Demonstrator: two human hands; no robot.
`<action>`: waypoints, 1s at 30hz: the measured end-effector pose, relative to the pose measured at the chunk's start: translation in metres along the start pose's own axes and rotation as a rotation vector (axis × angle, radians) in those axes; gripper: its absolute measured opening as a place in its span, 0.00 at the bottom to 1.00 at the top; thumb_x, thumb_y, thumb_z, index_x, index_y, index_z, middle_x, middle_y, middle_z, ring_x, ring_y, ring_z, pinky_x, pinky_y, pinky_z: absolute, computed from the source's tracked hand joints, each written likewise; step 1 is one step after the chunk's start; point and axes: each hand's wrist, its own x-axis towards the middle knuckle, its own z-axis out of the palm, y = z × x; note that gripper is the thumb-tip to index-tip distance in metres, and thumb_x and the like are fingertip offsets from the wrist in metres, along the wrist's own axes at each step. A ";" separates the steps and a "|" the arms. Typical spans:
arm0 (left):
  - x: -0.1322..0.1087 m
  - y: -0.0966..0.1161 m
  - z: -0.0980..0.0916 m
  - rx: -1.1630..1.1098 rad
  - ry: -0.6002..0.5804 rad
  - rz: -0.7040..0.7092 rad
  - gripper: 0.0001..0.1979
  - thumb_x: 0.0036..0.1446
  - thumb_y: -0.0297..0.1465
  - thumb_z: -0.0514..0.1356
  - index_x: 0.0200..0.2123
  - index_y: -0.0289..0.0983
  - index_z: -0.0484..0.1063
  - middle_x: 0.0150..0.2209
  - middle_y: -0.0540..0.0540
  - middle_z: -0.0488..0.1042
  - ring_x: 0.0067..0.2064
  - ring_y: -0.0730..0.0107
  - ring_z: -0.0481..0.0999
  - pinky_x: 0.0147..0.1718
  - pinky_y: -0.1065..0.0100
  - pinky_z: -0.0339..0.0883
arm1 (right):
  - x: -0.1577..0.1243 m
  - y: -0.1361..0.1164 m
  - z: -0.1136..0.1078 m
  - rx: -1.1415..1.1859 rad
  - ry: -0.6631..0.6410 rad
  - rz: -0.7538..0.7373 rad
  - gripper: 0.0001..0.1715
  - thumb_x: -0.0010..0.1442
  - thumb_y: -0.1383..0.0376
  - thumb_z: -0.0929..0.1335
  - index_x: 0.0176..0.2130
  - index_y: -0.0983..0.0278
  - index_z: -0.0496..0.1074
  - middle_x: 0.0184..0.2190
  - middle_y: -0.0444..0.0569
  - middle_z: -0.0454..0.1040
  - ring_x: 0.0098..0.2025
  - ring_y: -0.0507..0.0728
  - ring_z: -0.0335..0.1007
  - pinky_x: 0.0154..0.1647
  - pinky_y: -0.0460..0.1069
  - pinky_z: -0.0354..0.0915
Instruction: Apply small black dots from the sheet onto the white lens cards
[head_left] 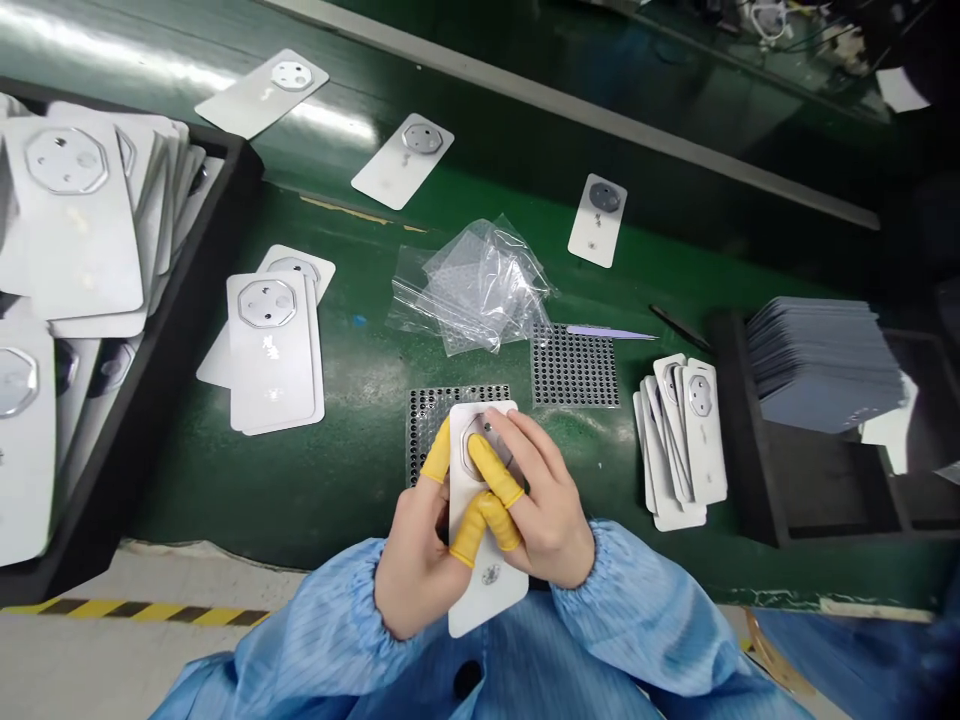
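I hold a white phone back cover (487, 585) upright in front of me, with both hands closed round it. My left hand (420, 560) grips its left edge, with a yellow finger cot on the forefinger and another on the thumb. My right hand (544, 500) wraps its right side, and its yellow-cotted thumb presses on the octagonal camera plate (475, 445). Just behind the cover lies a black sheet of small dots (431, 410).
A second dotted sheet (575, 365), crumpled clear bags (480, 285) and tweezers (611, 332) lie on the green mat. Cover stacks sit at left (274, 350) and right (686, 440). Black trays hold covers at far left (71, 220) and grey sheets (821, 360) at right. Single covers (598, 220) lie further back.
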 end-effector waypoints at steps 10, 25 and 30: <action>0.014 0.015 0.015 -0.331 -0.006 -0.075 0.20 0.55 0.28 0.65 0.51 0.42 0.69 0.42 0.45 0.81 0.35 0.66 0.82 0.31 0.72 0.76 | -0.008 0.001 0.001 0.722 0.370 0.613 0.29 0.62 0.64 0.69 0.60 0.53 0.64 0.53 0.48 0.75 0.49 0.56 0.76 0.49 0.52 0.75; 0.017 0.021 0.020 -0.133 0.165 0.047 0.05 0.51 0.31 0.68 0.32 0.36 0.81 0.22 0.48 0.79 0.20 0.73 0.75 0.19 0.77 0.70 | -0.011 -0.011 -0.004 0.905 0.371 0.680 0.16 0.58 0.65 0.71 0.47 0.56 0.76 0.25 0.41 0.79 0.22 0.49 0.73 0.22 0.43 0.73; 0.020 0.020 0.019 -0.177 0.071 -0.021 0.08 0.57 0.30 0.64 0.41 0.39 0.80 0.34 0.45 0.83 0.30 0.67 0.81 0.28 0.73 0.76 | -0.008 -0.010 -0.004 0.895 0.437 0.695 0.22 0.58 0.63 0.71 0.53 0.57 0.72 0.30 0.44 0.81 0.26 0.51 0.76 0.25 0.44 0.74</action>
